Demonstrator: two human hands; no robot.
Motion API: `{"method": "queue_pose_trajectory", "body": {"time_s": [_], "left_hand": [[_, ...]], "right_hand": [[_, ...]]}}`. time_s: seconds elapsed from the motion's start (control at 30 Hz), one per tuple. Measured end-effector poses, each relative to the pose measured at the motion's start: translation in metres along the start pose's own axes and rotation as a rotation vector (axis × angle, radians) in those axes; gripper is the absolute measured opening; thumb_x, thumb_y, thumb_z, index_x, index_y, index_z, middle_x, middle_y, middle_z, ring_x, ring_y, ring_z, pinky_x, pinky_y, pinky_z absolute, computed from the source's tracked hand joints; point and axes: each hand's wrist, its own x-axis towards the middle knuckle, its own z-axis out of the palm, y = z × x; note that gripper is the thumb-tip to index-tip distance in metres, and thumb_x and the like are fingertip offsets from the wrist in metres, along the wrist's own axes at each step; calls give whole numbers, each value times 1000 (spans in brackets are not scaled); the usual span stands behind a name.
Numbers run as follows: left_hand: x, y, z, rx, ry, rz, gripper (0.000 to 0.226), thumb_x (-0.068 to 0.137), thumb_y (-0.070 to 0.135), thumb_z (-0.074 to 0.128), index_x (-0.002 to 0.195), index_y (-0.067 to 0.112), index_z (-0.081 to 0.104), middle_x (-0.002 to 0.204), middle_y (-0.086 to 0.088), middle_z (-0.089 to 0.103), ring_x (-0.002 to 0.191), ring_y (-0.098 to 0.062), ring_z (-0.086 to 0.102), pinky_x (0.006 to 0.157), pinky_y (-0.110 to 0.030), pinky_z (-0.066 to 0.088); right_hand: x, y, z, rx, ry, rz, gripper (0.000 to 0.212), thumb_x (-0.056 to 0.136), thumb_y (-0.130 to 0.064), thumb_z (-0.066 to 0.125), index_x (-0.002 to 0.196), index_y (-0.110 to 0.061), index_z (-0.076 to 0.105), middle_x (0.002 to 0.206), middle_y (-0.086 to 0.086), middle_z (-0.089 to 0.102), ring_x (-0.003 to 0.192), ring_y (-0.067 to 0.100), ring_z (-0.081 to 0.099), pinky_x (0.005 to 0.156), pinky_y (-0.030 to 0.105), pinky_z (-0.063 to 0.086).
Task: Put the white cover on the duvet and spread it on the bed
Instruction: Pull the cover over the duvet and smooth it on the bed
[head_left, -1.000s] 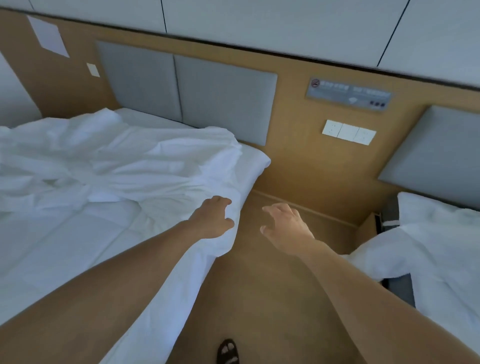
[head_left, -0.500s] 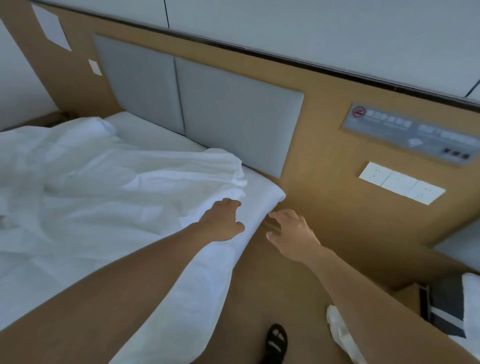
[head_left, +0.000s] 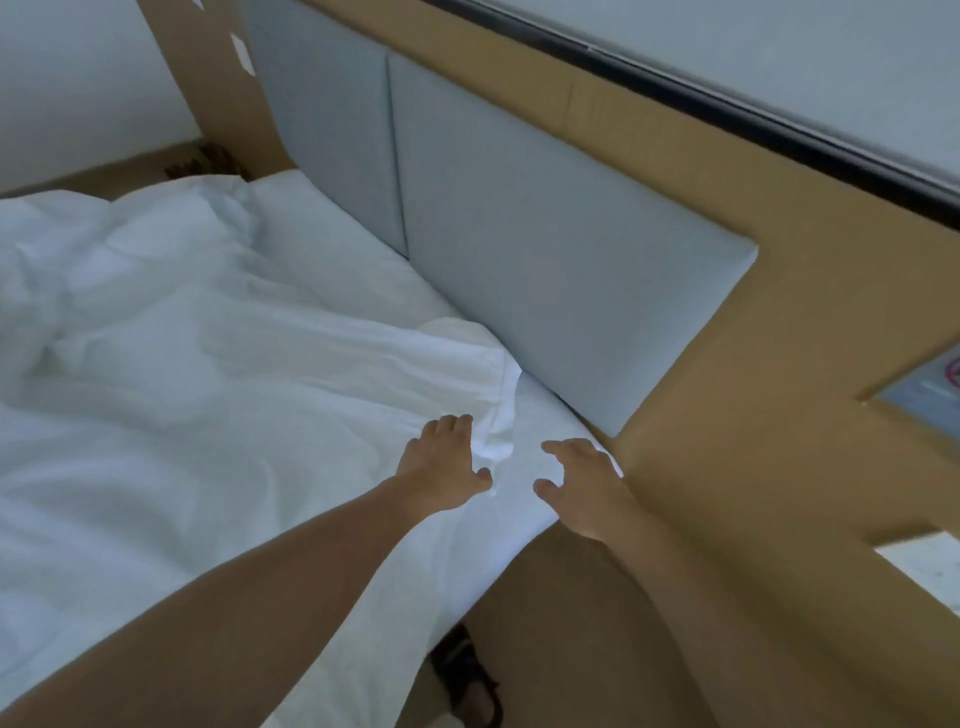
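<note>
Bare left hand (head_left: 441, 470), bare right hand (head_left: 582, 483), bare forearms (head_left: 260, 582), dark strapped sandal (head_left: 467, 675)

My left hand (head_left: 441, 467) slides forward, fingers (head_left: 453, 425) now at the white cover (head_left: 260, 374) corner, centre frame; my right hand (head_left: 582, 483) now over the bed (head_left: 543, 415) corner.

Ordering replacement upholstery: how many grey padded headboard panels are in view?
2: the left panel, cropped at the top edge, and the right panel adjoining it, above the bed corner. Others may lie off-frame.
</note>
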Motion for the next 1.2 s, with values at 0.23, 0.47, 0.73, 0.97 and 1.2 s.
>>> {"method": "queue_pose_trajectory", "body": {"time_s": [0.23,0.47,0.73,0.97,1.2], "left_hand": [[126,10,40,116,-48,-104,107,78,68,60,152,8,14,156,-9,24,145,-30,19,110,-45,30],[169,-20,98,300,-267,-461,129,78,49,74,152,7,-23,161,-26,-5,144,-51,14,104,-59,33],[121,-66,99,11,30,-205,40,75,18,65,114,25,58,97,3,67,89,-24,67,70,-31,52],[66,-58,119,-139,-66,-202,47,83,24,60,129,30,53,125,10,61,115,-14,57,96,-25,43],[47,-47,111,-162,-190,-347,62,84,31,60,142,23,41,140,1,48,129,-23,47,106,-34,39]], "right_hand": [[145,19,0,52,-64,23,61,98,-40,55,152,-24,33,156,0,30,142,21,31,110,35,36],[268,25,20,113,-122,74,65,96,-41,54,152,-17,31,150,9,37,135,29,40,102,38,38],[337,0,33,808,-86,354,98,71,-66,73,143,-7,43,138,11,56,120,31,58,102,42,47],[302,-24,29,1076,-257,320,46,69,-19,88,109,-10,66,101,9,72,85,27,70,80,43,59],[209,1,-6,920,225,-109,31,87,-6,72,110,-19,57,98,-10,63,92,14,63,75,22,49]]}}
